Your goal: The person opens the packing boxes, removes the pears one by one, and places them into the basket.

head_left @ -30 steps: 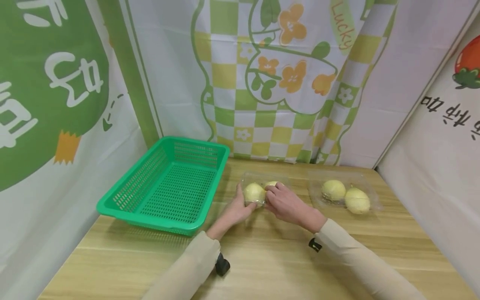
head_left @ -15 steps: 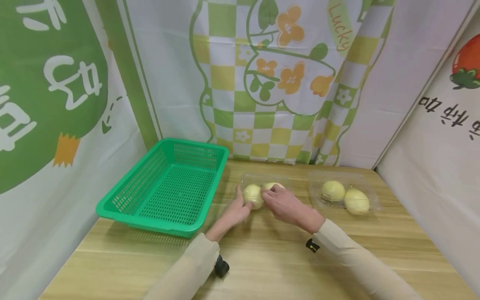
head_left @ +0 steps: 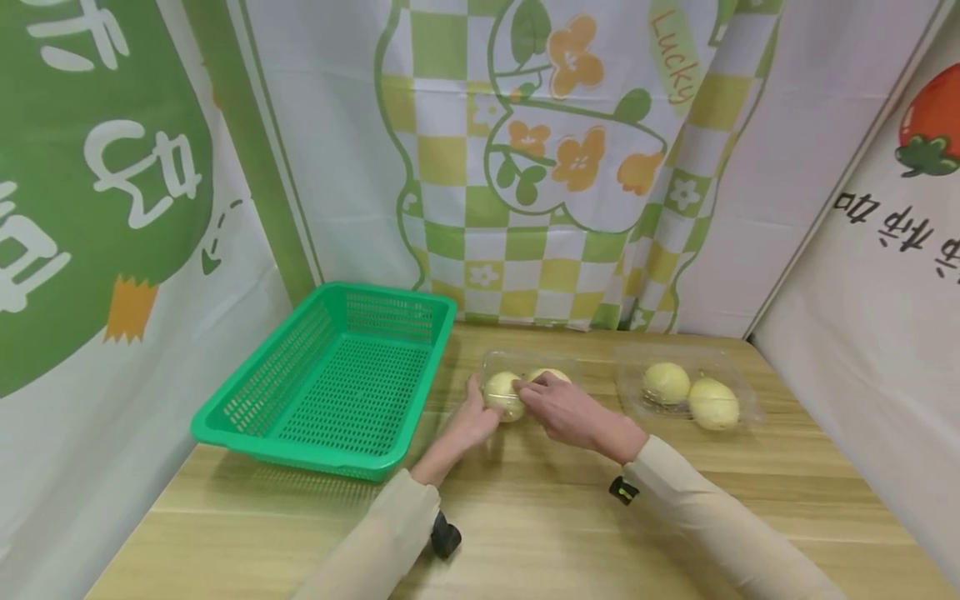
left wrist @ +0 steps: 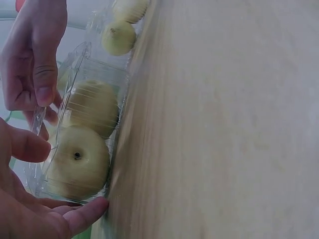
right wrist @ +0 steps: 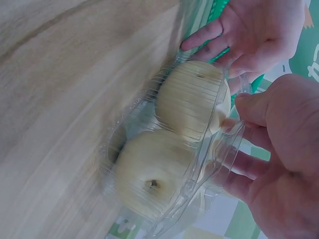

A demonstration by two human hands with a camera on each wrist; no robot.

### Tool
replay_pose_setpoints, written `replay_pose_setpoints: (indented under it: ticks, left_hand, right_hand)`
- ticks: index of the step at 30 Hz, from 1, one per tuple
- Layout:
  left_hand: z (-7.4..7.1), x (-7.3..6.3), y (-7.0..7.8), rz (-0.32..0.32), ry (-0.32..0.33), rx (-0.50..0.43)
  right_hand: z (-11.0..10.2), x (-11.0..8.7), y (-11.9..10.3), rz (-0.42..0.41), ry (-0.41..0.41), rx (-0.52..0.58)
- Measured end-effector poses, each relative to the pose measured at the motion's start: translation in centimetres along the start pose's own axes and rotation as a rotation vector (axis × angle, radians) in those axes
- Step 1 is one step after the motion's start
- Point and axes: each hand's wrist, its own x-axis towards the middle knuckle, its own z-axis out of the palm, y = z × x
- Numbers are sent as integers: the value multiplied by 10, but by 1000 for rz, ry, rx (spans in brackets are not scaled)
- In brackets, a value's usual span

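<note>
Two round, pale yellow pears (right wrist: 154, 174) sit inside a clear plastic box (right wrist: 132, 122) on the wooden table. My left hand (head_left: 468, 425) holds the box's left end, its thumb (left wrist: 31, 145) at the upper edge and its fingers low by the table. At the front edge of the box, my right hand (head_left: 566, 412) pinches the thin plastic rim (right wrist: 229, 144) between thumb and fingertips, right beside the left thumb. In the head view the right hand covers part of the rear pear (head_left: 551, 375), while the left pear (head_left: 504, 392) shows between both hands.
To the left stands a green slotted basket (head_left: 352, 392) with nothing in it. A second clear box (head_left: 701, 354) with two pears (head_left: 714, 404) lies to the right. Printed cloth walls (head_left: 330, 167) close off the back and sides of the table.
My right hand has slid a little to the left along the front edge of the box, closer to my left hand. The left hand keeps its hold at the box's end.
</note>
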Motion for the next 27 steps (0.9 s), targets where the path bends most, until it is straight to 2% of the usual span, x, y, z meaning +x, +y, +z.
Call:
replay_pose_setpoints:
  ticks: [11,16,20,24,27]
  left_hand:
    - [4,1,0,-20,31,-22]
    - [3,2,-2,-28,17,-118]
    - [2,4,-5,-27,18,-191]
    - [1,4,-7,-29,26,-188]
    - [-1,3,-6,-30,26,-164]
  right_hand:
    - [-2,0,1,-30,0,-20]
    - [-3,0,3,-55,8,-22]
    - [-7,0,6,-25,3,50]
    - [-14,0,9,28,4,125]
    - [-16,1,11,32,-12,147]
